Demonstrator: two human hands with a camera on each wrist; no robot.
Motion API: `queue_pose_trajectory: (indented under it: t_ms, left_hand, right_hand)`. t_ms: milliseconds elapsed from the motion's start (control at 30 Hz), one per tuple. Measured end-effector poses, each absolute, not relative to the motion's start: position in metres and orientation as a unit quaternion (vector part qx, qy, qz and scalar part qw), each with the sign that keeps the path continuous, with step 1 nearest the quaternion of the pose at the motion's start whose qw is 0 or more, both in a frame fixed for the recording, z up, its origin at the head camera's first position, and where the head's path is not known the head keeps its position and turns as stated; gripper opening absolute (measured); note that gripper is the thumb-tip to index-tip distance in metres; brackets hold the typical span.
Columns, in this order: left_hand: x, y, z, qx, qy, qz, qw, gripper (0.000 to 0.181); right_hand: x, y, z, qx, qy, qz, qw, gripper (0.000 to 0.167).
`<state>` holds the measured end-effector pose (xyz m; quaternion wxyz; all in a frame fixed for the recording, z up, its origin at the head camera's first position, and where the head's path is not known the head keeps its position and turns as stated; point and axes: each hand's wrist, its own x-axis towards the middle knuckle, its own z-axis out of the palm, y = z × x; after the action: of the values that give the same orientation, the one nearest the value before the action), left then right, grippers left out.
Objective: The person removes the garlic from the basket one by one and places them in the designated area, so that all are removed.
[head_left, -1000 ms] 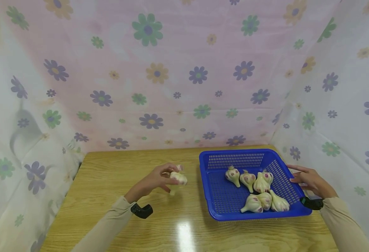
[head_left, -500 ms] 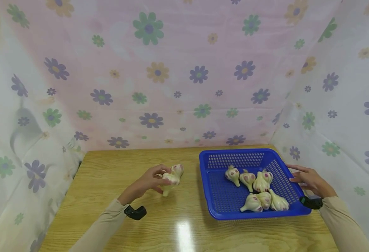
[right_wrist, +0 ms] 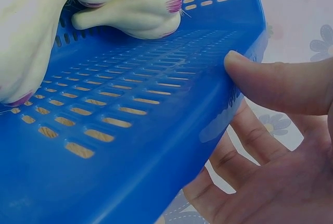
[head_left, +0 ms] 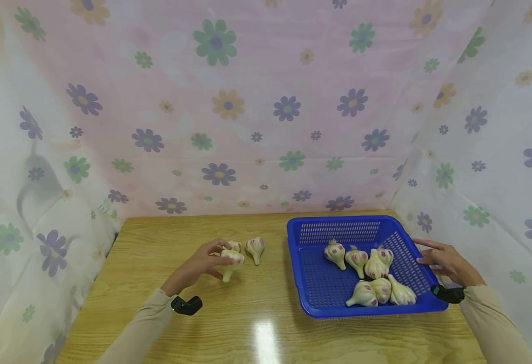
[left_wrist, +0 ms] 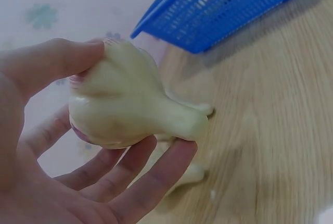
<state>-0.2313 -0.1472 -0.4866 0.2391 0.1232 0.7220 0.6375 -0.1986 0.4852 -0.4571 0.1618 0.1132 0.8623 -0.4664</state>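
In the head view my left hand (head_left: 204, 263) holds a white garlic bulb (head_left: 232, 259) with purple streaks, left of the basket. The left wrist view shows this held bulb (left_wrist: 122, 99) pinched between thumb and fingers, its stem pointing right. A second garlic bulb (head_left: 255, 247) lies on the table just to the right. Another bulb (head_left: 235, 245) is partly hidden behind the held one. My right hand (head_left: 449, 260) grips the right rim of a blue plastic basket (head_left: 295, 268); in the right wrist view its thumb (right_wrist: 281, 83) presses the rim, with the fingers along the outside.
Several garlic bulbs (head_left: 377, 263) lie in the basket, mostly toward its right half. The basket stands on the right of a wooden table (head_left: 156, 242). Flower-patterned cloth (head_left: 256, 101) hangs behind the table and at both sides.
My left hand has moved left with the garlic bulb, uncovering the two bulbs on the table behind it. The right hand and basket stay in place.
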Motion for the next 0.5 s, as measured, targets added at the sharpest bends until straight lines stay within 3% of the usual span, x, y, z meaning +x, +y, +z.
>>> queue_pose_trajectory:
  t_ms: [500]
  left_hand:
    - [-0.240,-0.184,-0.504,0.039,0.724,0.659,0.198,0.055]
  right_hand:
    - [-0.198,0.485,-0.457,0.118,0.857,-0.473,0.167,0.073]
